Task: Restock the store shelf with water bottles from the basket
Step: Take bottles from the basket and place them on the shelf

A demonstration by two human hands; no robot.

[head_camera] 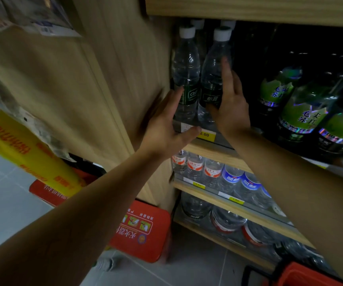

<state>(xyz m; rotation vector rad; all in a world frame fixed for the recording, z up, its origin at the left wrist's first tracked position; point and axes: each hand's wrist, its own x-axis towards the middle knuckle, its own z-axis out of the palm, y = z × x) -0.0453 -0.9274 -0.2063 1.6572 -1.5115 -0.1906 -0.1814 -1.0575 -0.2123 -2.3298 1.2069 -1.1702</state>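
Observation:
Two clear water bottles with white caps and dark green labels stand side by side at the left end of the wooden shelf [205, 150]. My left hand [166, 129] is spread, its fingers straight against the left bottle [186, 65]. Straight fingers of my right hand [231, 102] lie on the right bottle's [214, 65] right side. More white caps show behind them. A corner of the red basket [302, 275] sits at the bottom right on the floor.
Green-labelled soda water bottles [302, 112] fill the shelf to the right. Lower shelves hold red- and blue-labelled water bottles [214, 172]. A wooden side panel [115, 79] stands left of the shelf. Red boxes [143, 230] and a yellow roll box [22, 149] lie lower left.

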